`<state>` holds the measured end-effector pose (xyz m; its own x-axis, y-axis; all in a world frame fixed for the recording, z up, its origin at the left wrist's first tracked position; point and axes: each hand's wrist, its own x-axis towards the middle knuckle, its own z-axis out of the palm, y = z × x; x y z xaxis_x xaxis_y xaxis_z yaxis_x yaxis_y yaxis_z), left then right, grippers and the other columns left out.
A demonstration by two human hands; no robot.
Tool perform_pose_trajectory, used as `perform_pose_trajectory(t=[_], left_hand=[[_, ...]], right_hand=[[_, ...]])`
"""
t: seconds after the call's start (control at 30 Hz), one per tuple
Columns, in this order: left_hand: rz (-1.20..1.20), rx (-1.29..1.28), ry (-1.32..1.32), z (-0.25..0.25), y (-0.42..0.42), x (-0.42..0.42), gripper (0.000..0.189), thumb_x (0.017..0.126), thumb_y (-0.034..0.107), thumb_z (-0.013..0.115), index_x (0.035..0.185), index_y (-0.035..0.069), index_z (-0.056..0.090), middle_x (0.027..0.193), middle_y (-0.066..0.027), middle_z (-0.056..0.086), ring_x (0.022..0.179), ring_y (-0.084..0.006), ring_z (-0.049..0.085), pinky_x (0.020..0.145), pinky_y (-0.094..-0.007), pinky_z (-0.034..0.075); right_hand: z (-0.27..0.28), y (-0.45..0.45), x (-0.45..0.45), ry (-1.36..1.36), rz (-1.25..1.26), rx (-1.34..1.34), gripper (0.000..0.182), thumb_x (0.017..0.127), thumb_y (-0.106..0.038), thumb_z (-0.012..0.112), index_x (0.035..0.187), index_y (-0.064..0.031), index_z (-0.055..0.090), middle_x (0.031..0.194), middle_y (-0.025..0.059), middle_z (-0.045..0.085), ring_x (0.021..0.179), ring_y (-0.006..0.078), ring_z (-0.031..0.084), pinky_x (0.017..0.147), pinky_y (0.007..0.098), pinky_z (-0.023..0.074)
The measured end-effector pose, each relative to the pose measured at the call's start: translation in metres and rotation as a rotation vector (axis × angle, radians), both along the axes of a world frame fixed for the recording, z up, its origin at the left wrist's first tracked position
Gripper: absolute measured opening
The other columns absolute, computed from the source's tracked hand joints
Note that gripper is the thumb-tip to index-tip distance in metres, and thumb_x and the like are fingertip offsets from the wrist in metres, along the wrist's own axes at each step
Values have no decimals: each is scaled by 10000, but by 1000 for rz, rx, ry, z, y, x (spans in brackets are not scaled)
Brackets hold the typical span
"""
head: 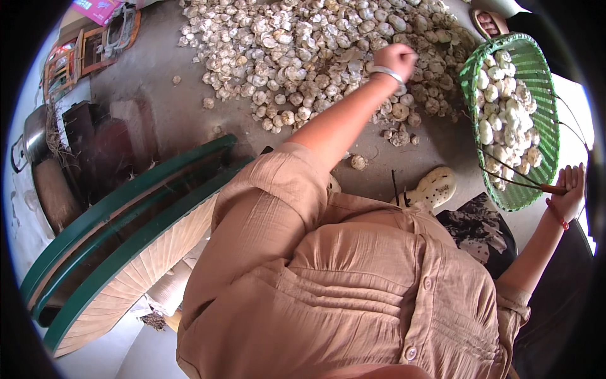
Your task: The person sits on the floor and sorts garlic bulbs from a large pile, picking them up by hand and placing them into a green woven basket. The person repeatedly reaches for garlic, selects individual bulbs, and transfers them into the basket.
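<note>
My left hand [396, 61], a silver bangle at its wrist, is over the right part of a large heap of garlic bulbs [284, 61]. Its fingers are curled and blurred, so whether a bulb is in them cannot be made out. At the right, my right hand [569, 195], with a red bracelet, grips the brown handle [553, 189] of a green woven basket [544, 99]. Dark thin wires run from this grip to the basket. Inside the basket lie many pale garlic bulbs [509, 118], cleaner-looking than those on the floor.
A single garlic bulb [358, 162] lies near my cream perforated clog [433, 187]. Another person's sandalled foot [490, 23] is beyond the basket. Left of me stands a green-rimmed round object [128, 218]. Farther left are a metal pot [38, 135] and a wooden frame [78, 59].
</note>
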<state>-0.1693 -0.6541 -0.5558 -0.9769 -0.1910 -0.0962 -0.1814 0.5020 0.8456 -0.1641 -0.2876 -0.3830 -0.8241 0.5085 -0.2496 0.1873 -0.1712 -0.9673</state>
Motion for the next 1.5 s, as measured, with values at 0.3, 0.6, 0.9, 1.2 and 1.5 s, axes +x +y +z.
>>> perform_pose_trajectory(t=[0.3,0.6,0.9,1.2,1.5], left_hand=[[-686,-712,-303,-54,11,61,260,707,130,418,949,148,513,1001,-72,443,869,-273,463,713,-369,408],[-518,-549,-206,-36,-14,52,283,645,79,516,927,82,492,949,-89,447,788,-219,494,676,-318,437],[-896,-740,-717,-8,-155,35,503,588,-39,540,1021,203,455,1035,-64,442,905,-221,471,756,-306,391],[-809,-959,-662,-18,-160,83,671,649,-46,447,1162,341,255,1201,-111,258,826,-265,525,668,-323,457],[-785,-976,-567,-18,-158,76,474,690,41,440,1098,254,329,1070,-148,375,769,-304,534,636,-367,443]], right_hand=[[18,-51,-3,-69,-167,104,204,759,-85,442,581,-93,343,500,-30,280,445,66,275,452,194,304],[8,-12,-4,-39,-65,143,67,732,-86,498,772,-40,470,542,-13,418,447,58,368,498,200,396],[-40,130,-29,-109,55,88,297,799,-133,297,831,115,456,794,188,519,774,250,523,787,344,421],[-40,106,-27,-78,-61,258,341,786,-136,256,823,142,449,797,199,512,800,276,509,758,328,436],[13,-27,-13,-19,-130,14,64,758,-84,462,715,-41,441,506,-36,332,436,50,303,457,183,319]])
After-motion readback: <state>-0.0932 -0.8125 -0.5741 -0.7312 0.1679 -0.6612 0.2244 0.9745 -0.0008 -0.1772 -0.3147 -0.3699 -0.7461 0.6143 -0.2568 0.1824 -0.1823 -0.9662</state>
